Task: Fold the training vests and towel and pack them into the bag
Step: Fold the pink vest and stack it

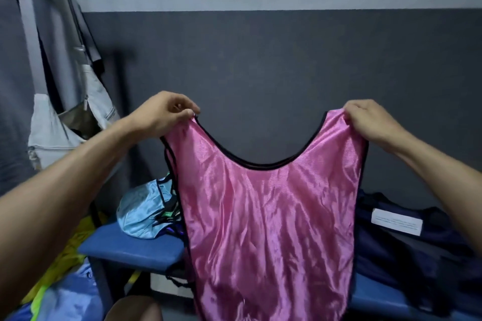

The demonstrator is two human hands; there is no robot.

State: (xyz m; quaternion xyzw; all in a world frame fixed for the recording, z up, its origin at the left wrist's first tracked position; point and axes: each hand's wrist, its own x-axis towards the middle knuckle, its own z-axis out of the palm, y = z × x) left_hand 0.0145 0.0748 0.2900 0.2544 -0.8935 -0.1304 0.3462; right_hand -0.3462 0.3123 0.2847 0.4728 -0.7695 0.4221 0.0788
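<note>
Two hands, left hand point(167, 112) and right hand point(370, 122), pinch the pink vest point(268, 216) by its shoulders with curled fingers, hanging it above the counter point(130, 242). Bag point(417, 247) lies right of the vest. Step: folding. Next: halve it lengthwise.

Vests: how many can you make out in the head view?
2 for certain: the shiny pink vest with black trim held up by both hands, and a crumpled light blue vest on the blue bench. Others may be hidden in that pile.
</note>
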